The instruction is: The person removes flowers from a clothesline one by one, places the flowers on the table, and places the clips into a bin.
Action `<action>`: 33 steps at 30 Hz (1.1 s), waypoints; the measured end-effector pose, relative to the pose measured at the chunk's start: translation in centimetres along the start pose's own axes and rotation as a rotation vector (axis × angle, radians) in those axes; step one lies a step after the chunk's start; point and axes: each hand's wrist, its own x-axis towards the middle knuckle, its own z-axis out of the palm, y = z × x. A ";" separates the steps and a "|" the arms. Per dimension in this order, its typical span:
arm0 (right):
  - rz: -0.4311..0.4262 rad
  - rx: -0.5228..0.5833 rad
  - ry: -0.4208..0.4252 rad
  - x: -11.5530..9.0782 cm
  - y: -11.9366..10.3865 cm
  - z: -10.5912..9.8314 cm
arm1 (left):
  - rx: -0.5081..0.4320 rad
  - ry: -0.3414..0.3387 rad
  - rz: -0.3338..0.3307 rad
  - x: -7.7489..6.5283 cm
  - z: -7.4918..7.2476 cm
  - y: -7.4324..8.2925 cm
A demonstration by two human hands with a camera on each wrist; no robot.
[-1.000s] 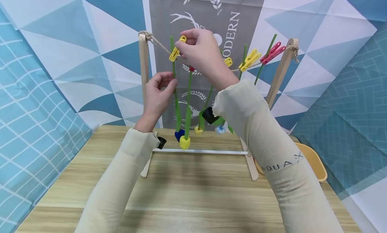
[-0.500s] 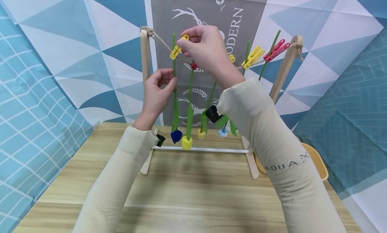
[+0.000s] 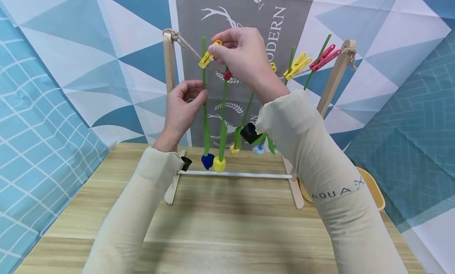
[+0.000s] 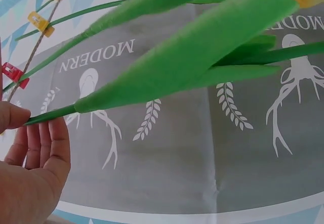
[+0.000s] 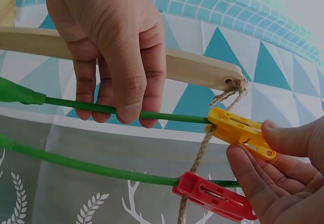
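Observation:
In the head view my left hand [image 3: 185,108] pinches the green stem of an artificial flower with a dark blue bloom [image 3: 207,161], which hangs head down. Above it my right hand [image 3: 245,55] holds a yellow clothespin [image 3: 206,60] by its handle end. The right wrist view has that yellow clothespin [image 5: 238,133] on the twine [image 5: 200,153], over the stem [image 5: 174,117]. A red clothespin [image 5: 215,196] beside it clips another stem to the twine. In the left wrist view my thumb and fingers [image 4: 38,143] pinch the stem just above its long green leaf [image 4: 187,57].
The twine runs between two wooden posts [image 3: 169,64] joined low down by a white rod [image 3: 249,175]. Other flowers hang along it, including a yellow one [image 3: 219,164] and a light blue one [image 3: 259,149]. An orange basin [image 3: 373,187] stands on the right of the wooden table [image 3: 213,234].
Both hands keep their holds on the stem and the yellow clothespin. The blue bloom has swung slightly left, and the camera view has shifted a little.

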 end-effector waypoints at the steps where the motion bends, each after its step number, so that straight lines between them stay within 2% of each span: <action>1: 0.005 0.003 0.005 0.0 0.0 0.0 | -0.004 0.002 -0.001 0.0 0.0 0.0; 10: -0.048 0.046 0.058 -0.1 -0.4 -0.2 | 0.010 0.025 0.015 0.1 -0.4 0.1; 17: -0.080 0.161 0.090 -0.4 -1.0 -0.7 | 0.030 0.037 0.012 -0.2 -1.2 0.2; 24: -0.106 0.330 0.111 -1.7 -1.0 -2.1 | 0.121 0.002 0.032 -1.2 -1.8 0.6; 29: -0.139 0.411 0.108 -3.1 -0.2 -3.3 | 0.185 -0.027 0.056 -2.0 -2.0 0.9; 33: -0.110 0.455 0.119 -4.3 0.8 -4.4 | 0.219 -0.056 0.096 -2.7 -1.9 1.2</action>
